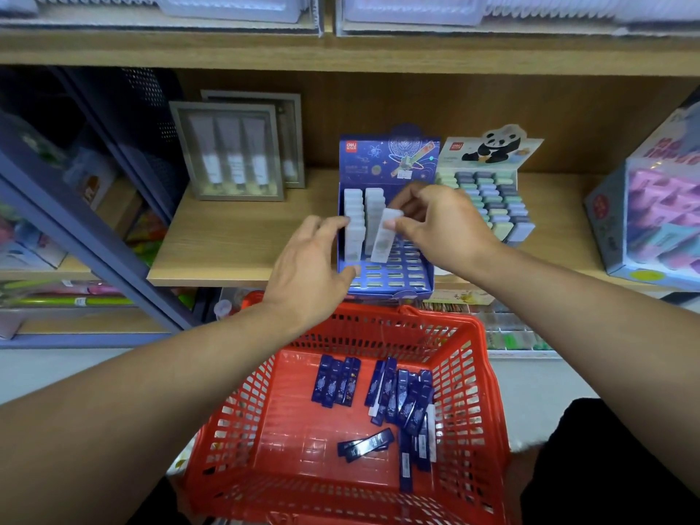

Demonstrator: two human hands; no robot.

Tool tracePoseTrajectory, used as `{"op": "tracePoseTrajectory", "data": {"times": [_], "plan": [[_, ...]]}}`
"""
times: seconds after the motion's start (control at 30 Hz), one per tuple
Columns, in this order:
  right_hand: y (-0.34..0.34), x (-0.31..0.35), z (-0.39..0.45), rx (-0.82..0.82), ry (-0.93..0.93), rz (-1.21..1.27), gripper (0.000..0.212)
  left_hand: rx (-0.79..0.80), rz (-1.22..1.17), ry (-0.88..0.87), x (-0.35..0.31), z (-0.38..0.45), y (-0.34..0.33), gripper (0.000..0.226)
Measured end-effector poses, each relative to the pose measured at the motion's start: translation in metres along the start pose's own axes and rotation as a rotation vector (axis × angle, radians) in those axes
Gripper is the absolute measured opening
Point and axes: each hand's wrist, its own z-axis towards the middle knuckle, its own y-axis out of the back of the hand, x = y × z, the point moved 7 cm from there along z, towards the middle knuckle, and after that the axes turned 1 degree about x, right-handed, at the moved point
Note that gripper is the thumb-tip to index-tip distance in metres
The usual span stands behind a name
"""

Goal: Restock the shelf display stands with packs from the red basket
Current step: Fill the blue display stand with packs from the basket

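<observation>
The pack (382,234) in play is a slim, pale, translucent white case with rounded corners, a narrow rectangle whose long axis runs nearly upright, its top leaning a little to the right and away from the viewer. The right hand (441,225) pinches it near its upper end between thumb and curled fingers (392,223), holding it over the slotted tray of the blue display stand (386,217) on the wooden shelf (242,240), just beside two rows of like white packs (360,217) that already stand on end in the stand's left columns. The left hand (310,270) reaches to the stand's left side, its fingers spread and fairly straight, fingertips against the front white pack and thumb touching the stand's lower tray; it grips nothing. Below the shelf edge sits the red basket (352,498), holding loose dark blue packs (397,401) lying flat on its floor, most with long axes running front to back, two lying crosswise. To the right of the blue stand is a panda display stand (492,153) filled with pastel packs.
</observation>
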Motion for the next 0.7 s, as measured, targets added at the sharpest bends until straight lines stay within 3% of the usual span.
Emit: {"op": "tracePoseTrajectory", "data": {"times": [0.17,0.43,0.7], "plan": [[-0.009,-0.003,0.000,-0.015,0.062,-0.060,0.008,0.210,0.219,-0.153,-0.002,-0.003,-0.020,0.096],[-0.012,0.010,0.003,0.054,0.135,-0.140,0.008,0.252,0.208,-0.144,-0.003,-0.003,-0.017,0.095],[-0.011,0.011,0.001,0.024,0.114,-0.236,0.018,0.283,0.198,-0.145,0.000,-0.002,-0.019,0.100]]}}
